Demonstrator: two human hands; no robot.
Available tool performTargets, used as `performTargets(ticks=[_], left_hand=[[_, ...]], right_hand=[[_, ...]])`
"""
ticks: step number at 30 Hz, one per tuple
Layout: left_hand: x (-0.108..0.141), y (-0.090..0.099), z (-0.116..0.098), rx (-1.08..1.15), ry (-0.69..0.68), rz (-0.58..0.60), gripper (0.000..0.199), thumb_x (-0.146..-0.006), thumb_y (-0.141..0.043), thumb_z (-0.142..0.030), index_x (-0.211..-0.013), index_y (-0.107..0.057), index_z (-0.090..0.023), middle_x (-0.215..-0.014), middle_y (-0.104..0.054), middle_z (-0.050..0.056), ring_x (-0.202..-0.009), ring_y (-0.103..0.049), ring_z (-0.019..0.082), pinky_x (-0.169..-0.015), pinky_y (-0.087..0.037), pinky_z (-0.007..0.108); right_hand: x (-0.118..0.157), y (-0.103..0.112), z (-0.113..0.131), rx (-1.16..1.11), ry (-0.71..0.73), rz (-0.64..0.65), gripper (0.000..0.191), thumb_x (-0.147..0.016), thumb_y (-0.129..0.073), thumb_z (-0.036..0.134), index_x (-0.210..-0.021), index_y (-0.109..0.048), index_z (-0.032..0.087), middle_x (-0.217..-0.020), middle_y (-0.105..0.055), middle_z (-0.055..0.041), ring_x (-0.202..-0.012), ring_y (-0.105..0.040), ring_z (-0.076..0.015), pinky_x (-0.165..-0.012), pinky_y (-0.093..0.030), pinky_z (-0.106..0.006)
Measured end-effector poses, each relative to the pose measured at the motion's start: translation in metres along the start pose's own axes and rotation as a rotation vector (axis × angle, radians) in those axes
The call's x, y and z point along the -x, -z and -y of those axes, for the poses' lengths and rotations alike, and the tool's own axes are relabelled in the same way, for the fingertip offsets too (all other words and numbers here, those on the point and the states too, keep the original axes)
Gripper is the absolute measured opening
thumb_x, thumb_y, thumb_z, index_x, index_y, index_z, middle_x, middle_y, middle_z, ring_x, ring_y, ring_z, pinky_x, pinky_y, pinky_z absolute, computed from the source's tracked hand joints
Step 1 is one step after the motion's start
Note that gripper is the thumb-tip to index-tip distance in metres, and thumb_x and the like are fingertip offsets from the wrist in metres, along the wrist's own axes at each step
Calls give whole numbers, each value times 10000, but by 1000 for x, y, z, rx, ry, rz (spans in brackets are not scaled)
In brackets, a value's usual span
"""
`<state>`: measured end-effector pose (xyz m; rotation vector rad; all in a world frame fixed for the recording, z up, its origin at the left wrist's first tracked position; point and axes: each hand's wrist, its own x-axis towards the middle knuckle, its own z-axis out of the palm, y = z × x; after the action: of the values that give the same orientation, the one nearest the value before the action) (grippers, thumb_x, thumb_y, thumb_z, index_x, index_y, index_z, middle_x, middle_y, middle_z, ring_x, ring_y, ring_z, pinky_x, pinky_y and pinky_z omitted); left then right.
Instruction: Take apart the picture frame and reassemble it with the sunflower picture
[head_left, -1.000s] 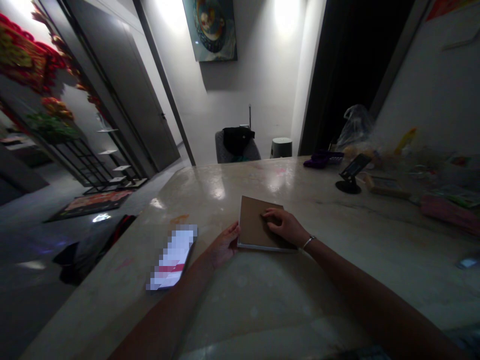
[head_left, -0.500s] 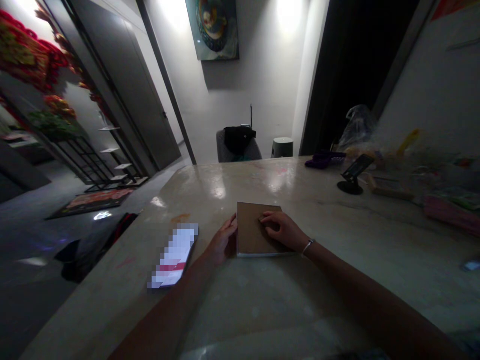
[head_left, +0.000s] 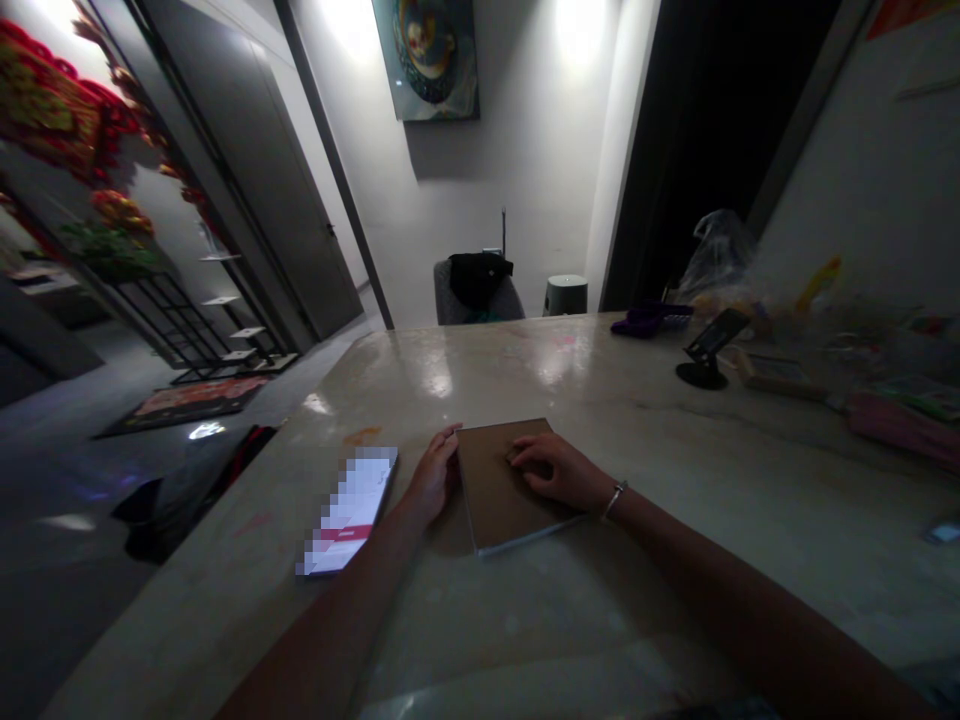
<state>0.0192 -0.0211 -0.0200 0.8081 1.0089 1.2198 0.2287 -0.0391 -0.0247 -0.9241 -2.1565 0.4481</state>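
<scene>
A flat brown board (head_left: 491, 490) with thin pale edges lies on the table in front of me, turned a little askew. What kind of board it is, I cannot tell. My left hand (head_left: 435, 470) grips its upper left edge, thumb on the near side and the other fingers partly hidden. My right hand (head_left: 559, 468) rests on the board's right half, fingers curled and tips pinched together against its surface. Whether something small sits in that pinch cannot be made out. A bracelet (head_left: 615, 498) circles the right wrist.
Left of my left forearm lies a phone (head_left: 349, 515) with a lit, blurred screen. A black phone stand (head_left: 705, 365) and a purple item (head_left: 645, 320) are at the far right of the stone table (head_left: 420, 390), near clutter and a plastic bag (head_left: 720, 255). A chair (head_left: 442, 290) stands beyond.
The brown board has shifted left and towards me and turned slightly anticlockwise. My left hand moved left with its edge; my right hand slid a little left and nearer.
</scene>
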Motion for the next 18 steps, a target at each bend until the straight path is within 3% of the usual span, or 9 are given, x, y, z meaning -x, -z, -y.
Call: performTargets(ticks=[9,13,18], left_hand=[[-6,0,2,41,14,-70,145,-708,-555,-166,-852,-567,-177,-703,-614,-3,-700,-609,144,-583,-448,227],[-10,4,5,65,5,-93,110,-718,-548,-173,-824,-577,-177,-716,-626,-6,-704,-608,136,-641,-466,239],[-13,6,11,90,15,-13,173,-707,-564,-219,-874,-587,-184,-756,-647,9,-706,-618,164,-667,-483,290]], right_hand=[[0,2,-2,15,60,36,239,-656,-582,79,-846,-669,195,-1095,-601,-93,-1032,-543,-206,-890,-412,-370],[-1,2,-2,-39,47,-4,208,-657,-581,90,-824,-660,187,-1099,-597,-93,-1037,-542,-199,-890,-410,-361],[-2,5,-5,-132,-14,-95,197,-663,-566,98,-824,-641,183,-1110,-598,-85,-1007,-565,-177,-893,-405,-350]])
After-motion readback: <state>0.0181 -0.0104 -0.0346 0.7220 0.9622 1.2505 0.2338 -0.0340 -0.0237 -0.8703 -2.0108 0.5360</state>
